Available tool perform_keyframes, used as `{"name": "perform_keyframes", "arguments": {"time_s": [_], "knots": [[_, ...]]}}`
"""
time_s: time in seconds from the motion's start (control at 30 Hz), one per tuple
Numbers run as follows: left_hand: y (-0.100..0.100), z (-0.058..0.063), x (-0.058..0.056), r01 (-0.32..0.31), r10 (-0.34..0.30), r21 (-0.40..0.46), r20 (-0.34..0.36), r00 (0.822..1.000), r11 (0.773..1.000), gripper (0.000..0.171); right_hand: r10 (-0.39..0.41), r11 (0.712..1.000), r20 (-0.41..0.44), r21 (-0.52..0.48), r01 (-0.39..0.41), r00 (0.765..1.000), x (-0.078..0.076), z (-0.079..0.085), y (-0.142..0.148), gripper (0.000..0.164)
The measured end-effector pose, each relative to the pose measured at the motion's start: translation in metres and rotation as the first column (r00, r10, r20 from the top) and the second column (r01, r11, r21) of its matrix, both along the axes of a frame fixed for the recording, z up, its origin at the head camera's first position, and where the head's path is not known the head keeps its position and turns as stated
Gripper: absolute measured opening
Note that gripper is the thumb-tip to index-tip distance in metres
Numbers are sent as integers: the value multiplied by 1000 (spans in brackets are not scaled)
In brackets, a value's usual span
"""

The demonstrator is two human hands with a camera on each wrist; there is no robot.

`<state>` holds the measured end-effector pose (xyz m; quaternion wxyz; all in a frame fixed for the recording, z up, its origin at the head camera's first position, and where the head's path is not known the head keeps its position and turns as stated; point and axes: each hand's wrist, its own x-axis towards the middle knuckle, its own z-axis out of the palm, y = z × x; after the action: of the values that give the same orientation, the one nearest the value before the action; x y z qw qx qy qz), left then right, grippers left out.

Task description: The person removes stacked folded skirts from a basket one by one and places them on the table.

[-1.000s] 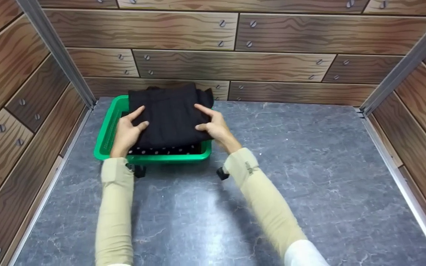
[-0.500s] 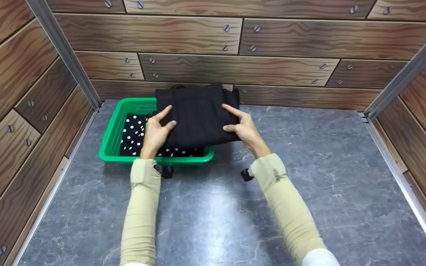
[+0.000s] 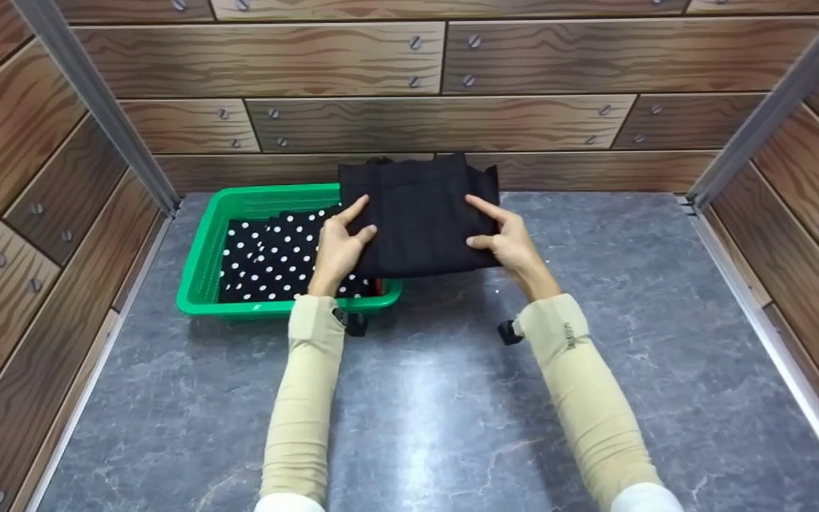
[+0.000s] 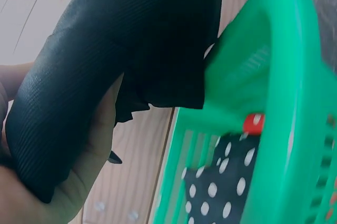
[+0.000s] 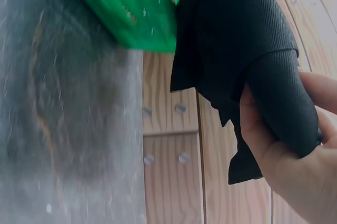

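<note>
Both hands hold a folded black garment (image 3: 420,217) in the air, partly over the right end of a green plastic basket (image 3: 196,263). My left hand (image 3: 338,249) grips its left edge, thumb and forefinger on top and the other fingers beneath. Its right edge is gripped the same way by my right hand (image 3: 512,245). In the left wrist view the fabric (image 4: 121,39) bends round over the fingers, and in the right wrist view loose corners of the black cloth (image 5: 247,39) hang down. Black polka-dot cloth (image 3: 274,256) lies inside the basket, its right part hidden behind the garment.
A bit of red (image 4: 254,124) shows beside the dotted cloth in the basket. The basket stands on a grey marbled surface (image 3: 630,341) near the left corner. Wood-patterned walls (image 3: 352,60) with metal corner strips enclose the back and both sides.
Both hands have carried the black garment to the right, from over the basket to partly past its right end. The polka-dot cloth beneath has come into view.
</note>
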<state>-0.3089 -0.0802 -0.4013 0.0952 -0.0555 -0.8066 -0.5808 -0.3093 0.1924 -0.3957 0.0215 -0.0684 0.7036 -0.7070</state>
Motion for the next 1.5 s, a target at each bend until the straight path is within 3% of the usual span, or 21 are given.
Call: {"name": "perform_keyframes", "arguments": {"time_s": [0.17,0.3,0.57,0.8,1.0,1.23,1.5], "knots": [[16,-3,-3,18,-18,24,6,1000,1000,54,-18,1000,27,26,17,999,0,-3,15,76],[30,-5,-5,76,-76,35,5,997,996,56,-66,996,42,60,63,997,1,-3,30,76],[50,-8,-8,101,-102,25,84,991,995,61,-76,990,56,120,69,996,2,-2,49,77],[68,-8,-14,133,-129,-47,81,988,990,65,-103,983,84,163,89,991,-3,-6,64,78],[84,-11,-24,196,-191,-65,78,979,979,67,-168,967,88,209,147,982,-14,-15,74,78],[101,-26,-35,226,-220,-22,158,963,974,76,-244,939,67,266,218,968,-31,-34,79,78],[117,-50,-41,165,-150,-39,255,955,985,75,-314,893,21,346,288,949,-46,-57,77,74]]}}
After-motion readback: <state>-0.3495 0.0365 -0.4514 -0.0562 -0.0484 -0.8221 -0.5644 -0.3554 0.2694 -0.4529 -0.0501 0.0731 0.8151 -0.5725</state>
